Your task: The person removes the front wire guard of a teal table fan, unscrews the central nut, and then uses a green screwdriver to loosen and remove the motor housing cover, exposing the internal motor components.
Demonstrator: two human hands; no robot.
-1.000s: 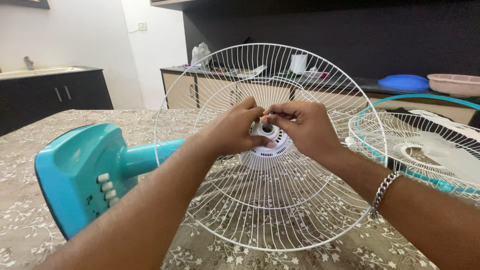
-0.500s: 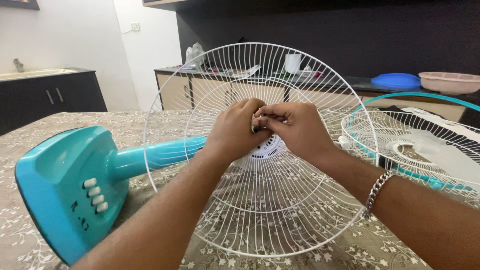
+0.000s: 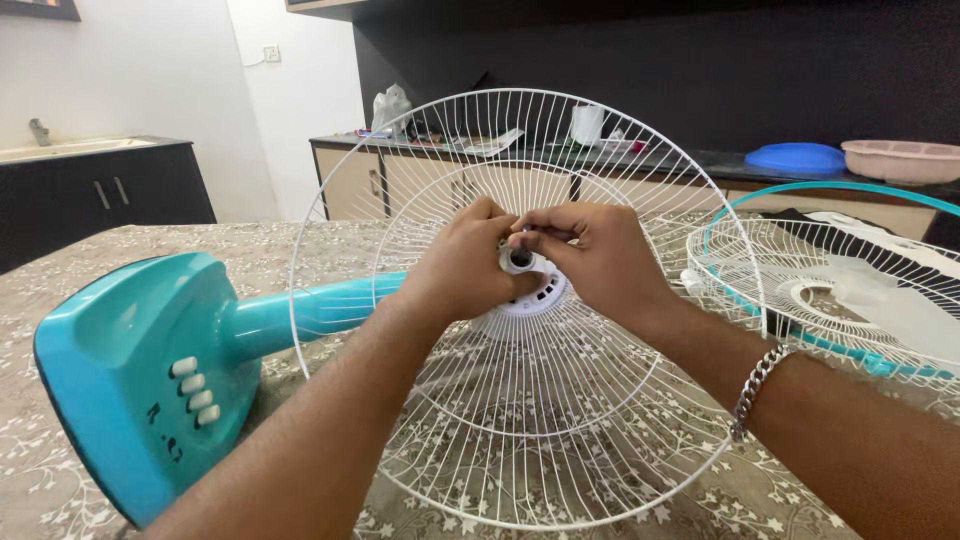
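- Head view: left hand [image 3: 465,262] and right hand [image 3: 592,255] meet at the hub of the white wire fan guard [image 3: 520,440], which stands on edge mid-tabletop [image 3: 60,300].
- Both hands closed in a pinch around the small white ring nut [image 3: 522,260] on the motor hub [image 3: 520,300]; fingertips touching it, dark shaft hole visible at its centre.
- Teal fan base [image 3: 130,380] lies on its side toward the tabletop's left edge, stem running behind the guard.
- Second guard with teal rim [image 3: 830,290] lies flat near the right edge, just beside the upright guard.
- Judgement: step in hand is working the nut at the hub; tightening or loosening, can't tell.
- Next move calls for steady two-hand grip, nut kept square on the thread, guard not rocking.
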